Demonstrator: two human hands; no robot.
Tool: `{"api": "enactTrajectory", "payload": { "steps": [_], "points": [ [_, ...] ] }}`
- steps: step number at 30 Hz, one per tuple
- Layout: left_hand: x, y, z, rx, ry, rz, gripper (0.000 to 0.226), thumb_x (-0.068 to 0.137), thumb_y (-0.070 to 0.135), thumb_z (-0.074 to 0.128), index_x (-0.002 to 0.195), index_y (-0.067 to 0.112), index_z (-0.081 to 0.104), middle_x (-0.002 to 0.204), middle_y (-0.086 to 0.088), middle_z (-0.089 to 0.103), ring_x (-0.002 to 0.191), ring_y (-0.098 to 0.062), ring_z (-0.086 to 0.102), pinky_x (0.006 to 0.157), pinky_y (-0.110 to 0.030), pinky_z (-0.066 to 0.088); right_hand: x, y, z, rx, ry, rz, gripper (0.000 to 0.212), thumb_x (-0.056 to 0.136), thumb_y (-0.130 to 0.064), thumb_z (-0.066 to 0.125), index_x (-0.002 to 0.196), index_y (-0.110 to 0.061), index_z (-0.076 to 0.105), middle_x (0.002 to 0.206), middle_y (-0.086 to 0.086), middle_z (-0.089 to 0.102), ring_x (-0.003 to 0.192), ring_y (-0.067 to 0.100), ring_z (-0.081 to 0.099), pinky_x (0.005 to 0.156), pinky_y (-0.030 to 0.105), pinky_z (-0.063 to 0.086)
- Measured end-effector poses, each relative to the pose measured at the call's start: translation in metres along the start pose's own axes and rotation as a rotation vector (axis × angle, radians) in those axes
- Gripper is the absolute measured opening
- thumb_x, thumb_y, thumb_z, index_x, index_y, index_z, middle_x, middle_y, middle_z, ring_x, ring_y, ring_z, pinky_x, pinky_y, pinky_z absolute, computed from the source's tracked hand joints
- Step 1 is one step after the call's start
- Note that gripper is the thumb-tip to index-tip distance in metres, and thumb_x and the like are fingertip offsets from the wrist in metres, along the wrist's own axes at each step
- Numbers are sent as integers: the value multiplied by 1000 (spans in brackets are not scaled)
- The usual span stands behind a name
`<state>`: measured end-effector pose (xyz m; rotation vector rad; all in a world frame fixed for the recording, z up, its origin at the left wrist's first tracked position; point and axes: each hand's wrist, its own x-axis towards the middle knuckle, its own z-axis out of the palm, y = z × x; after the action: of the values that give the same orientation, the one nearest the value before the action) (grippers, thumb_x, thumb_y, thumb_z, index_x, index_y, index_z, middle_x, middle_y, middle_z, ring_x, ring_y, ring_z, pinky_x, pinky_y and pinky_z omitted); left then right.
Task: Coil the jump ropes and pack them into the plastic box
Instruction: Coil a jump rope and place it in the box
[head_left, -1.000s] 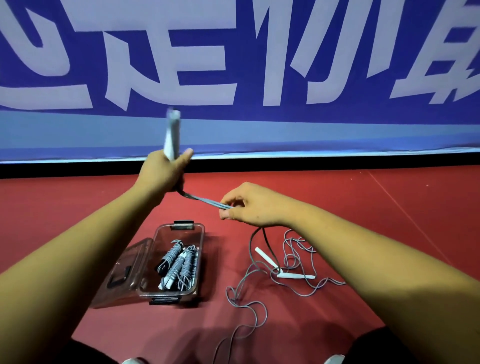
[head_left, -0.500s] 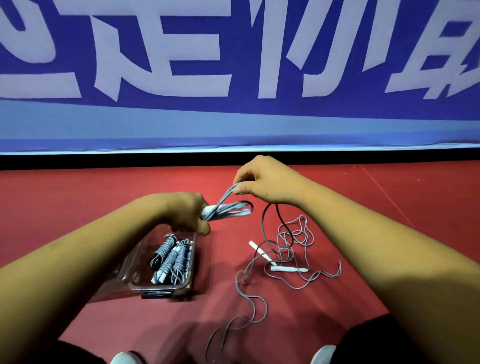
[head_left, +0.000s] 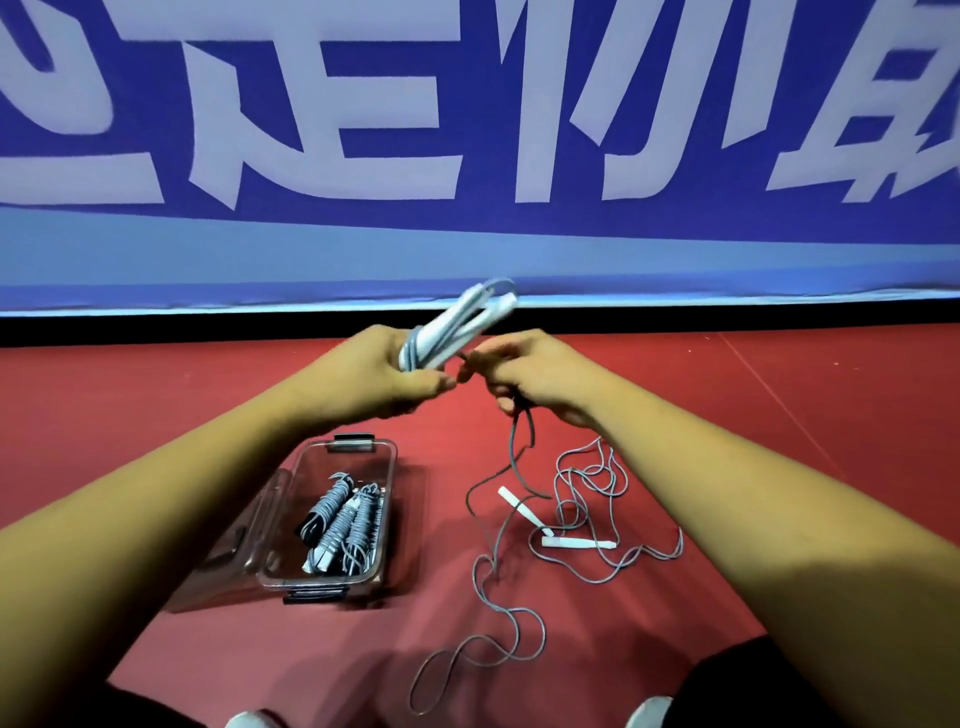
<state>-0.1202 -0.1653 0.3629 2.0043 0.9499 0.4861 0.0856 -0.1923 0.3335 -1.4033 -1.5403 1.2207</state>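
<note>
While the left hand (head_left: 384, 374) grips a bundle (head_left: 457, 325) of folded rope, white and grey, with fingers and thumb curled round its lower end, the bundle tilts up and to the right, its tip blurred against the foot of the blue banner (head_left: 467, 130); the right hand (head_left: 535, 379) sits just beside the left, fingertips close to the left thumb, and pinches the grey cord (head_left: 512, 457) that runs out of the bundle, its fingers curled round it; from under the right hand the cord drops to the red floor (head_left: 156, 405), then wanders in slack loops toward the bottom of the view, between two white shoes (head_left: 249, 719); the box (head_left: 387, 467) stands on the floor below the left forearm, clear and open, with a dark latch (head_left: 354, 441) at its far end and another at its near end; its lid (head_left: 234, 551) lies open along its left side; inside lie several coils (head_left: 337, 519) of grey rope, wound tight, side by side; a loose rope (head_left: 576, 543) lies tangled on the floor right of the box, apart from it, under the right forearm; its two white handles (head_left: 511, 500) lie near each other within the tangle; the hanging cord passes the tangle's left edge, and whether they touch I cannot tell
</note>
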Motion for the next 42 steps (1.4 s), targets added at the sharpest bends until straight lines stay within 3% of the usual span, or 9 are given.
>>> {"api": "enactTrajectory", "payload": {
  "steps": [5,8,17,24,27,30,33,39,42],
  "points": [
    [11,-26,-30,-106,396,-182,20,85,12,72,72,11,57,54,-7,50,46,-18,40,45,-23,34,-2,9,37,69,-143,99,26,106,-22,35,101,-11,58,59,1,31,44,11,29,47,21,28],
    [14,-36,-40,106,445,-211,15,83,12,73,80,12,59,55,-5,57,41,-17,45,41,-22,37,-3,6,57,-38,-108,103,21,105,-18,34,99,-11,53,59,2,36,44,11,28,44,20,25],
    [16,-60,-17,931,288,-278,15,84,11,63,98,9,62,96,-18,66,87,-38,63,64,-35,41,-7,-14,63,-650,-150,-225,25,93,-20,58,77,-1,61,65,12,53,60,20,40,57,33,32],
    [8,-37,24,1260,-208,-85,20,94,32,53,106,20,64,101,-10,68,94,-33,66,70,-34,45,5,-18,27,-817,13,-251,15,89,-34,62,85,-23,72,80,-6,68,81,20,60,73,33,49],
    [4,-20,24,1117,-338,35,25,91,39,62,99,15,63,95,-10,69,89,-32,64,70,-34,43,8,-16,11,-628,18,-232,10,82,-25,75,78,-15,73,70,-6,69,69,9,60,67,27,49],
    [-2,-7,20,823,-312,46,49,75,61,72,70,17,52,59,0,53,55,-17,49,55,-30,33,5,-15,0,-304,1,-117,16,78,-14,79,77,-10,64,45,-10,50,42,5,39,45,19,31],
    [-9,4,20,475,-206,27,57,70,63,72,62,13,46,49,5,37,44,-11,31,45,-25,25,5,-11,-5,-158,-26,-62,17,80,-18,78,78,-11,63,59,3,53,55,17,41,52,23,31],
    [-9,4,14,235,-17,53,21,87,32,72,81,18,58,56,1,53,45,-11,41,46,-20,33,2,-1,3,133,-75,42,22,86,4,38,86,-9,56,57,7,42,47,12,30,50,23,21],
    [-8,-1,9,80,67,45,31,86,24,73,107,24,50,70,1,62,48,-15,47,45,-27,38,-2,3,14,110,-108,110,26,94,-2,44,82,-16,62,57,2,44,42,11,29,47,22,23]
  ]
}}
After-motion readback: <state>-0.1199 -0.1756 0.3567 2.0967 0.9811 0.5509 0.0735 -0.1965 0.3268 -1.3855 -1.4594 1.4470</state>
